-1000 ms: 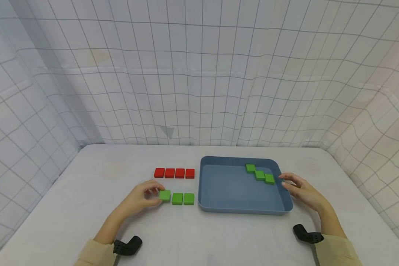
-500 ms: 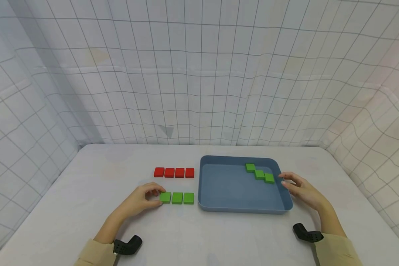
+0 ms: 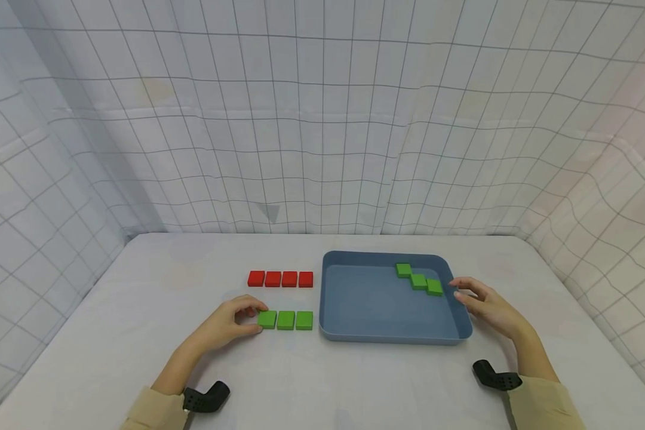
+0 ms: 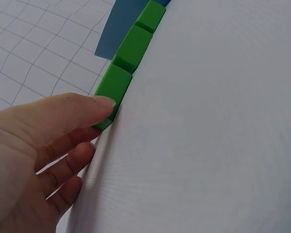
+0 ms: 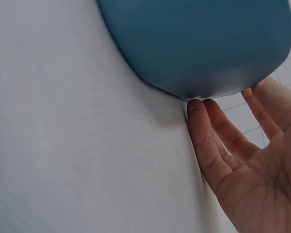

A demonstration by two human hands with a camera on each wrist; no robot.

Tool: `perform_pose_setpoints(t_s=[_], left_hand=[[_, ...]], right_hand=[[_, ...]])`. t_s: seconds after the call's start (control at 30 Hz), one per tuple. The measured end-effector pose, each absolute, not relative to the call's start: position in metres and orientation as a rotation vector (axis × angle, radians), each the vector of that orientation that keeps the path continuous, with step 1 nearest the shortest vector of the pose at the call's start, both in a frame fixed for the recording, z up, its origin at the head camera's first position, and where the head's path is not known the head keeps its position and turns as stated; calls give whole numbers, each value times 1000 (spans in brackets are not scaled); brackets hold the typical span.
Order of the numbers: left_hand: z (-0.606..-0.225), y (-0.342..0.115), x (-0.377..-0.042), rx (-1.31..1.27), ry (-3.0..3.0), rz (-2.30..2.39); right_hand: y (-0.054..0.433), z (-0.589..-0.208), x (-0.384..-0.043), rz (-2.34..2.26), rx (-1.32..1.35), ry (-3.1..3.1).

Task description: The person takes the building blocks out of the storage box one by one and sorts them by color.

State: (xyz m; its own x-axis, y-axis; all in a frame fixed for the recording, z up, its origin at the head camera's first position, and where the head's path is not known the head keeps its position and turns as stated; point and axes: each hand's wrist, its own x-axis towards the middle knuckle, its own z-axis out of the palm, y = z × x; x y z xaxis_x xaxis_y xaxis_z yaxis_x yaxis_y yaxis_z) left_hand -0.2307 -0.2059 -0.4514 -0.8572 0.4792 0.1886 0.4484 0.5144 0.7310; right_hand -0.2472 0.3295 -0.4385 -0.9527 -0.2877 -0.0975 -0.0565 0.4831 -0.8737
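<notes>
My left hand (image 3: 228, 323) pinches the leftmost green block (image 3: 267, 319) between thumb and fingers. That block lies on the table in line with two more, a middle green block (image 3: 286, 321) and a right green block (image 3: 304, 321). In the left wrist view the thumb presses on the near side of the held green block (image 4: 115, 85). At the right wall of the blue tray (image 3: 376, 337) is my right hand (image 3: 491, 307), its fingers loosely bent and holding nothing. The right wrist view has its fingertips close against the blue tray (image 5: 199, 48); firm contact is unclear.
Several red blocks (image 3: 281, 279) form a row behind the green one. Inside the tray, near its back right corner, three green blocks (image 3: 418, 282) touch in a diagonal line. A white gridded curtain (image 3: 322, 149) hangs behind the white table (image 3: 322, 382).
The leftmost green block has come down slightly, level with the other two, with my left hand still on it. My right hand stays in place.
</notes>
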Motion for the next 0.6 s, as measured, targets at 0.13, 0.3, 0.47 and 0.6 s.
perform_pose_setpoints(t_s=[0.13, 0.3, 0.47, 0.6], left_hand=[[-448, -204, -229, 807, 2715, 1308], [-441, -199, -230, 853, 2769, 1345], [-431, -186, -234, 916, 2780, 1362], [-423, -169, -237, 939, 2745, 1386]], right_hand=[[330, -439, -248, -1463, -297, 2497], [331, -440, -248, -1471, -303, 2492], [331, -439, -248, -1467, -302, 2490], [331, -439, -248, -1462, -299, 2494]])
